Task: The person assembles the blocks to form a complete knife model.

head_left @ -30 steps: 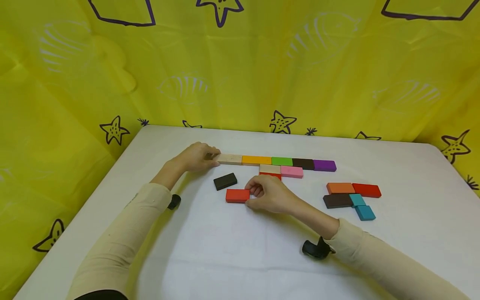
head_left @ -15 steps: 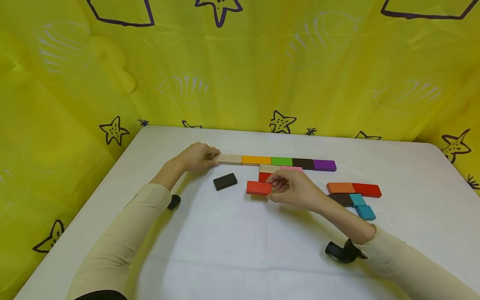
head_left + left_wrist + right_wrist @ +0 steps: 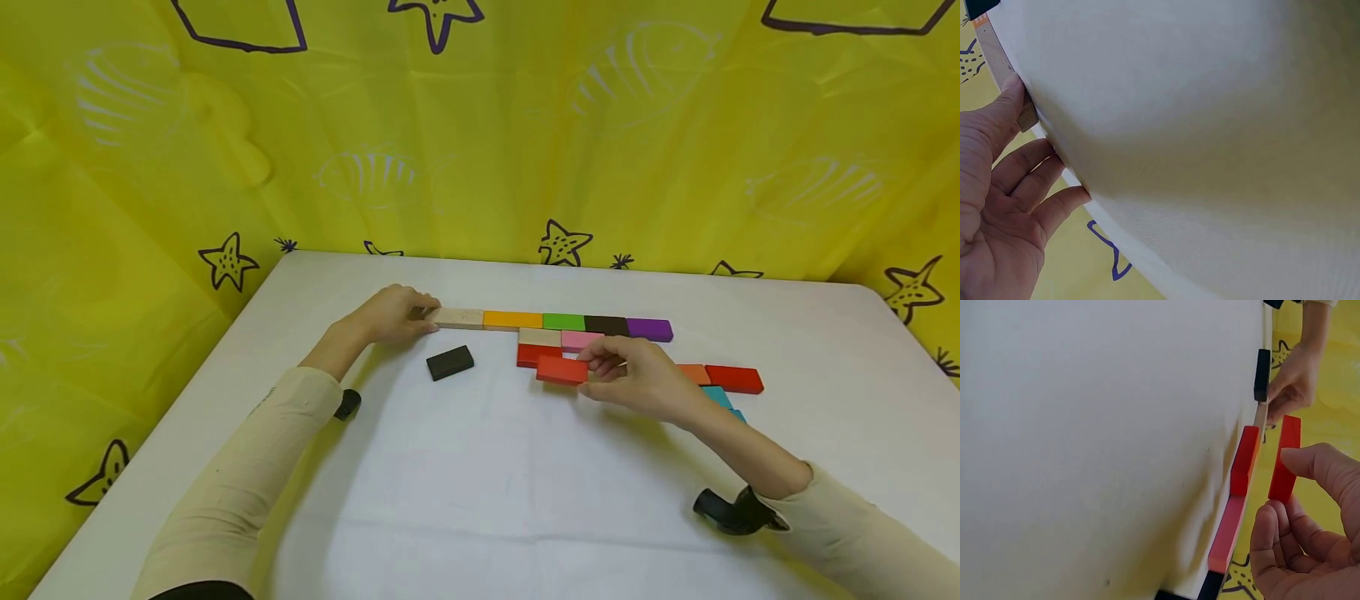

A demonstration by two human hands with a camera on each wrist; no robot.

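From where I stand, a yellow cloth (image 3: 480,117) hangs behind the white table (image 3: 450,467), which carries all the blocks. At the left, a beige sleeve (image 3: 240,467) reaches in, a small black camera (image 3: 348,405) by its cuff. The left hand (image 3: 390,315) pinches the left end of a pale wooden block (image 3: 459,318); its other fingers are bent, tips down at the tabletop in the left wrist view. Nearer the person, a loose black block (image 3: 450,363) lies slantwise, apart from the rest.

The pale wooden block starts a straight row: a yellow-orange block (image 3: 513,320) comes after it, then a green block (image 3: 563,322), a dark brown block (image 3: 606,326) and a purple block (image 3: 649,330), end to end. Along the row's near side sit a short pale block (image 3: 540,337) and, to its right, a pink block (image 3: 581,341); a lower red block (image 3: 531,355) lies against the short pale one.

In front of that hangs the held red block (image 3: 561,370), off the table and covering the lower one's corner. The right hand (image 3: 637,377) has it clamped by its right end between thumb and fingers, and partly hides an orange block (image 3: 693,374) and the teal blocks (image 3: 717,397). Past them lies a far red block (image 3: 733,380), touching the orange one.
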